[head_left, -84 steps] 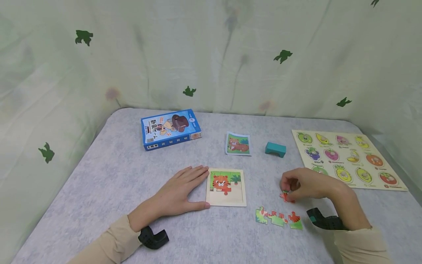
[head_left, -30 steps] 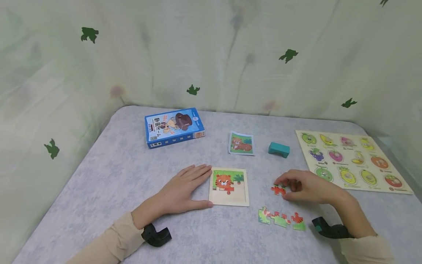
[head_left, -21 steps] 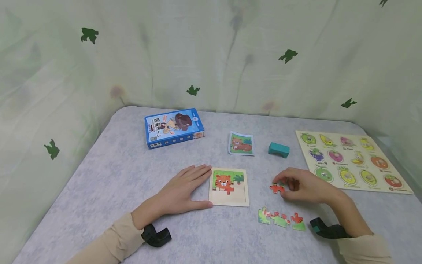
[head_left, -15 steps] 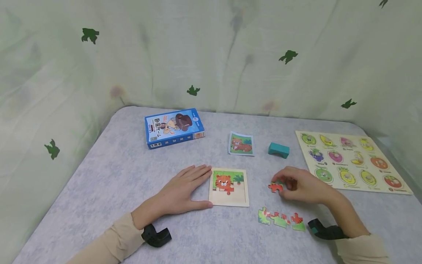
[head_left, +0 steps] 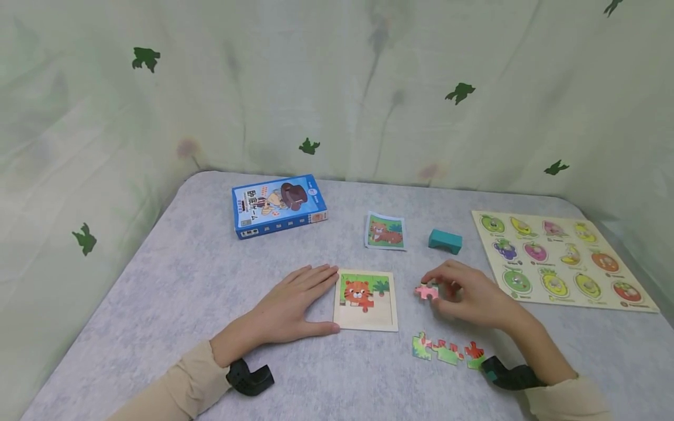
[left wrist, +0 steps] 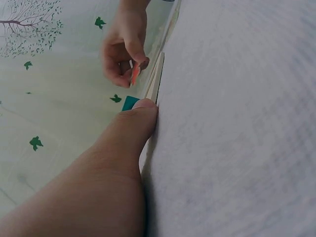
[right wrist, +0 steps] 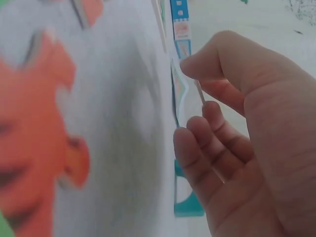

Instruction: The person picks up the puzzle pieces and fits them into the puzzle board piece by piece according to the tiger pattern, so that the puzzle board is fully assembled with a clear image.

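In the head view my left hand [head_left: 286, 307] lies flat and spread on the table, fingertips and thumb at the left edge of a wooden puzzle tray [head_left: 365, 321]. Several joined pieces in the tray show an orange tiger's face [head_left: 357, 292]. My right hand [head_left: 468, 295] pinches a reddish jigsaw piece [head_left: 425, 291] between thumb and fingers, right of the tray. The left wrist view shows that jigsaw piece [left wrist: 135, 74] raised above table level; in the right wrist view it appears edge-on. Three loose jigsaw pieces [head_left: 447, 352] lie in a row below the right hand.
Behind the tray lies a small picture card [head_left: 385, 231], with a teal arched block [head_left: 445, 240] to its right. A blue game box [head_left: 279, 204] sits at the back left. A fruit puzzle board [head_left: 563, 260] covers the far right. A leaf-print curtain surrounds the table.
My right hand has lifted the jigsaw piece from the table and carried it left toward the tray. The left hand stays at the tray's edge.
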The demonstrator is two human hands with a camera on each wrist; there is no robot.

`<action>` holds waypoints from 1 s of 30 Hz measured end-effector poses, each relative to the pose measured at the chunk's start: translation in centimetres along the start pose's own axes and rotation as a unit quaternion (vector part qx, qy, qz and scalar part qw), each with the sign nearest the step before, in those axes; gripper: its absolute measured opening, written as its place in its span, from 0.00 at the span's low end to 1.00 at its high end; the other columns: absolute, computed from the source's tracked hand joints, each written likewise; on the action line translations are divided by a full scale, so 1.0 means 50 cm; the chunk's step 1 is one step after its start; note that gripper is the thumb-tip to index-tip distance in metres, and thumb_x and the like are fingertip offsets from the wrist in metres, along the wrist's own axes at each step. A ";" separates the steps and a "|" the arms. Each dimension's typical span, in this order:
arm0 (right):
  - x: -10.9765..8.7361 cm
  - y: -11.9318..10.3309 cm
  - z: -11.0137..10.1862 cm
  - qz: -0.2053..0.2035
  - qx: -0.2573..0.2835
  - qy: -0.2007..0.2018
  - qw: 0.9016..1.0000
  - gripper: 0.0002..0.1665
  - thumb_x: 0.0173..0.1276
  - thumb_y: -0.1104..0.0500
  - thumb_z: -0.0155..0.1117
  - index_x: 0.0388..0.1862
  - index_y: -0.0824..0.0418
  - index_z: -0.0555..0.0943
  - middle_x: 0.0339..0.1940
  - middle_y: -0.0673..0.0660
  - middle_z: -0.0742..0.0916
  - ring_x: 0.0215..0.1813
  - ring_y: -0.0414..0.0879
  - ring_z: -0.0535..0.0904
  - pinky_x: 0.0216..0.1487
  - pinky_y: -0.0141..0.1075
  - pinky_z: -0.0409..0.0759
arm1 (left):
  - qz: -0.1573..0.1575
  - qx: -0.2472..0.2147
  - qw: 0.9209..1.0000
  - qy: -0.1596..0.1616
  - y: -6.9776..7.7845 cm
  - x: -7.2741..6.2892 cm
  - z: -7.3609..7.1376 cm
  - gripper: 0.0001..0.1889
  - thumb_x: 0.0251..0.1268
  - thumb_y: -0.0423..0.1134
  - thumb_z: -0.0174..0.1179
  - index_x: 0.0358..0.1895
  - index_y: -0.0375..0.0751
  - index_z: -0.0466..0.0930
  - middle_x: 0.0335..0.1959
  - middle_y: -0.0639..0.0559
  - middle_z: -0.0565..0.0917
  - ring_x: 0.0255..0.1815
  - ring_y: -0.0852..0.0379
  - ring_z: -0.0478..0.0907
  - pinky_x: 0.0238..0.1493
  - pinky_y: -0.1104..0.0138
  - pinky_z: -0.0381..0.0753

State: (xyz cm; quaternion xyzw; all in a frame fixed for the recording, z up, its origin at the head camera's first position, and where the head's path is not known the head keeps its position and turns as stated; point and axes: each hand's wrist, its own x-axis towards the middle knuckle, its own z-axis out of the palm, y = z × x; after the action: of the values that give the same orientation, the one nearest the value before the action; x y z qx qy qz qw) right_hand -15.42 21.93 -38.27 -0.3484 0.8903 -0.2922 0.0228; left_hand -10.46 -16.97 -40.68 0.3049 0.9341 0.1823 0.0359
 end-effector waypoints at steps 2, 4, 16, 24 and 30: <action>0.003 -0.005 0.004 0.003 0.000 0.006 1.000 0.23 0.60 0.65 0.75 0.54 0.50 0.85 0.36 0.47 0.79 0.35 0.37 0.74 0.37 0.30 0.78 | 0.000 0.000 1.000 0.000 0.000 0.000 0.000 0.52 0.65 0.76 0.54 0.83 0.45 0.56 0.84 0.54 0.57 0.85 0.54 0.50 0.85 0.51 0.48; 0.006 -0.011 0.008 0.002 0.003 0.012 1.000 0.23 0.61 0.65 0.75 0.55 0.51 0.85 0.36 0.46 0.78 0.35 0.37 0.74 0.37 0.30 0.79 | 0.000 -0.001 1.000 -0.001 0.000 -0.001 0.000 0.52 0.65 0.76 0.54 0.83 0.45 0.56 0.84 0.54 0.57 0.85 0.53 0.50 0.85 0.51 0.48; 0.022 -0.043 0.021 -0.002 0.004 0.014 1.000 0.23 0.60 0.64 0.76 0.54 0.52 0.85 0.39 0.47 0.80 0.37 0.38 0.72 0.34 0.30 0.75 | -0.002 0.004 1.000 -0.002 -0.002 -0.002 0.000 0.52 0.65 0.77 0.53 0.83 0.46 0.55 0.84 0.55 0.56 0.85 0.54 0.50 0.85 0.51 0.47; 0.033 -0.061 0.036 0.017 0.004 0.003 1.000 0.23 0.62 0.61 0.76 0.56 0.50 0.85 0.42 0.45 0.80 0.37 0.39 0.73 0.34 0.29 0.75 | 0.002 0.004 1.000 0.001 -0.001 -0.002 -0.001 0.52 0.65 0.76 0.54 0.83 0.45 0.56 0.84 0.54 0.57 0.85 0.53 0.51 0.85 0.51 0.48; 0.037 -0.074 0.052 0.021 0.007 -0.001 1.000 0.22 0.62 0.61 0.74 0.55 0.49 0.85 0.42 0.44 0.79 0.38 0.40 0.73 0.35 0.29 0.74 | 0.000 0.001 1.000 0.000 0.000 -0.001 -0.001 0.52 0.65 0.76 0.54 0.83 0.45 0.56 0.84 0.54 0.57 0.85 0.53 0.50 0.85 0.51 0.47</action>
State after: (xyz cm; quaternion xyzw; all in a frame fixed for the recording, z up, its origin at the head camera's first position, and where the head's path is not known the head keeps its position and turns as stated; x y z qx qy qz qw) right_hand -13.93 17.29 -38.14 -0.3301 0.8952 -0.2976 0.0325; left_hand -10.43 -17.02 -40.66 0.3046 0.9344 0.1812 0.0359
